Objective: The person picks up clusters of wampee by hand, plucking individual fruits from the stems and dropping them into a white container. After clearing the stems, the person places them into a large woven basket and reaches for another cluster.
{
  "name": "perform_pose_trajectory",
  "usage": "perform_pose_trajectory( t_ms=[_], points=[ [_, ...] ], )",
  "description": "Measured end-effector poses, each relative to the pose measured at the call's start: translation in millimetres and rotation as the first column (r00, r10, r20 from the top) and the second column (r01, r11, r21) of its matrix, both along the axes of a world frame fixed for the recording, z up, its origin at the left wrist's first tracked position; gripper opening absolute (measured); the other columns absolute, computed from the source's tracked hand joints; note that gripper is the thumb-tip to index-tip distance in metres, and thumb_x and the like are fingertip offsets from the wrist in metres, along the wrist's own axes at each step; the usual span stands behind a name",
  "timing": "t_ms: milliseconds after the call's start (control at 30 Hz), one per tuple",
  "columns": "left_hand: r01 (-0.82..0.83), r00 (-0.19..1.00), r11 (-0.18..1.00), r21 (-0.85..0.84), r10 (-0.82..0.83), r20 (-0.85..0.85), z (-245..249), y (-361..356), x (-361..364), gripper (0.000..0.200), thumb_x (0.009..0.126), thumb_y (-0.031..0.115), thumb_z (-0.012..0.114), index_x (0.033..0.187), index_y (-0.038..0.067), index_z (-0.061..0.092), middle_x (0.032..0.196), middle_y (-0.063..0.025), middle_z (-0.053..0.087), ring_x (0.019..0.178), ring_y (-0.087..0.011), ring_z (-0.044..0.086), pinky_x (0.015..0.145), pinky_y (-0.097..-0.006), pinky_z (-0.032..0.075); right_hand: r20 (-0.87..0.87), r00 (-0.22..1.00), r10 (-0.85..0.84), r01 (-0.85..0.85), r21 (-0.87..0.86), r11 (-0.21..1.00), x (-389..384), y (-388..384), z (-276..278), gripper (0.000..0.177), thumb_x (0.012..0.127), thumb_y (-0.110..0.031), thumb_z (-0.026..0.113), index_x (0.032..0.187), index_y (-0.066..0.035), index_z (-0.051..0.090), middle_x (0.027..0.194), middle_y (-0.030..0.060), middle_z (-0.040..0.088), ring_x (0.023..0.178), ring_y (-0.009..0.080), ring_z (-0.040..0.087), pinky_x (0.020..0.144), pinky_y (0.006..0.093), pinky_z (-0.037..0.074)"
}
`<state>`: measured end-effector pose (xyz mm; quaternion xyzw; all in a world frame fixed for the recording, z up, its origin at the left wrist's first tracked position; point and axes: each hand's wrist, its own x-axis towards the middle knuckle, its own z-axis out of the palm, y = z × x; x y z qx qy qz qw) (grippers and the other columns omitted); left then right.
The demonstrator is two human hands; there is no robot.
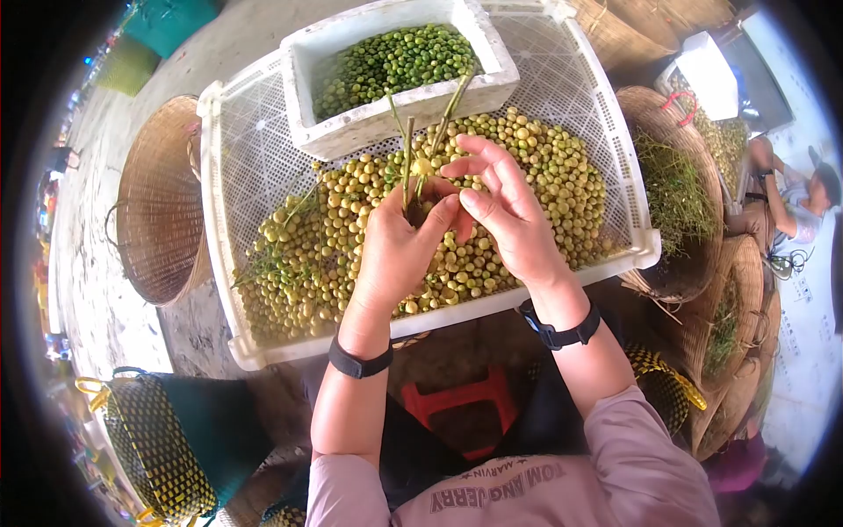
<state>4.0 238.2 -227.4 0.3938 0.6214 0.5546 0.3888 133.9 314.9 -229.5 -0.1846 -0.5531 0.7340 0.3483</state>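
Both hands meet over the middle of the white mesh crate (246, 158). The left hand (399, 250) is clamped around the base of a bunch of stems (408, 154) held upright. The right hand (505, 215) rests against it with its fingers fanned and its thumb down at the bunch; whether it pinches a fruit there cannot be told.

The crate holds a broad heap of yellow-green fruit (527, 167). A white foam box (386, 123) of greener fruit (395, 57) stands at its far side, and a woven basket (162, 202) lies beside the crate on the left. The stems rise just in front of the foam box, above the heap.

Stripping such a bunch probably goes best with a firm grip low on the stalks, the bunch kept over the heap so loose fruit drops into the crate, and each fruit pulled off near its own small stalk rather than squeezed.

The shirt's print (500, 487), seen upside down, reads "TOM AND JERRY"; the smaller line above it is too small to make out. Both wrists carry a black band (360, 362).
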Motion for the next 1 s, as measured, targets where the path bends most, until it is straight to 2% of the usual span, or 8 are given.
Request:
perform_pose_trajectory(
  t_ms=[167,467,567,767,833,867,933,1000],
  points=[
    [0.042,0.993,0.987,-0.156,-0.024,0.116,22,-4,2,0.011,0.091,0.012,0.060,0.093,0.001,0.063,0.069,0.0006,0.062,0.060,-0.0025,0.050,0.054,-0.0209,0.040,0.033,0.998,-0.046,0.043,0.072,0.996,1,1,-8,0.042,0.096,-0.004,0.048,0.137,-0.008,0.037,0.112,0.0090,0.049,0.083,0.0107,0.058,0.063,0.0222,0.051],
    [-0.140,0.985,0.982,0.124,0.152,-0.087,1,0,6,0.003,0.088,0.005,0.061,0.089,0.003,0.061,0.066,0.0008,0.059,0.057,-0.0042,0.048,0.052,-0.0225,0.039,0.168,0.969,-0.180,0.167,0.087,0.982,2,-3,-11,0.017,0.095,-0.016,0.057,0.108,-0.006,0.054,0.086,0.0003,0.057,0.068,0.0042,0.054,0.055,0.0192,0.045],
    [-0.123,0.983,0.989,0.085,0.133,-0.123,0,-1,4,0.004,0.087,0.005,0.062,0.089,0.002,0.061,0.066,-0.0002,0.058,0.057,-0.0057,0.049,0.053,-0.0239,0.041,0.319,0.921,-0.225,0.126,0.303,0.945,2,-4,-12,0.016,0.095,-0.023,0.059,0.094,-0.007,0.058,0.074,-0.0048,0.055,0.066,0.0014,0.051,0.052,0.0175,0.040],
    [-0.199,0.969,0.977,0.071,0.207,-0.132,4,-2,-7,0.006,0.085,0.006,0.063,0.089,0.001,0.061,0.068,-0.0036,0.059,0.057,-0.0092,0.051,0.053,-0.0266,0.041,0.034,0.991,-0.129,0.133,-0.165,0.977,3,2,-2,0.018,0.098,-0.028,0.051,0.100,-0.012,0.059,0.081,-0.0028,0.060,0.063,0.0003,0.047,0.053,0.0164,0.036],
    [-0.150,0.929,0.982,0.115,0.180,-0.322,2,-1,-6,0.009,0.084,0.006,0.063,0.089,0.001,0.061,0.070,-0.0074,0.060,0.057,-0.0123,0.052,0.053,-0.0280,0.042,-0.054,0.995,-0.083,0.065,-0.272,0.960,4,2,3,0.014,0.096,-0.023,0.054,0.102,-0.011,0.058,0.079,-0.0038,0.057,0.061,0.0010,0.044,0.053,0.0163,0.034],
    [-0.136,0.907,0.988,0.073,0.154,-0.393,6,-2,-3,0.013,0.082,0.007,0.065,0.091,-0.001,0.060,0.075,-0.0124,0.060,0.057,-0.0185,0.055,0.053,-0.0309,0.043,0.049,0.984,-0.171,0.170,0.022,0.985,3,-2,3,0.013,0.094,-0.021,0.057,0.102,-0.010,0.058,0.078,-0.0042,0.054,0.060,0.0019,0.043,0.053,0.0168,0.033],
    [-0.088,0.877,0.985,0.147,0.146,-0.457,3,0,1,0.014,0.081,0.007,0.066,0.091,-0.001,0.060,0.077,-0.0134,0.060,0.057,-0.0215,0.056,0.054,-0.0324,0.044,0.070,0.926,-0.372,0.283,0.524,0.803,-4,-8,10,0.017,0.087,-0.010,0.066,0.102,-0.007,0.059,0.072,-0.0039,0.047,0.058,0.0041,0.041,0.051,0.0189,0.032],
    [-0.027,0.844,0.989,0.149,0.102,-0.527,6,-2,6,0.015,0.081,0.007,0.067,0.091,-0.001,0.059,0.081,-0.0161,0.060,0.059,-0.0288,0.058,0.053,-0.0360,0.045,0.098,0.870,-0.483,0.302,0.668,0.680,-6,-12,13,0.020,0.085,-0.006,0.068,0.103,-0.006,0.059,0.073,-0.0009,0.051,0.055,0.0049,0.041,0.048,0.0211,0.033]
  ],
)
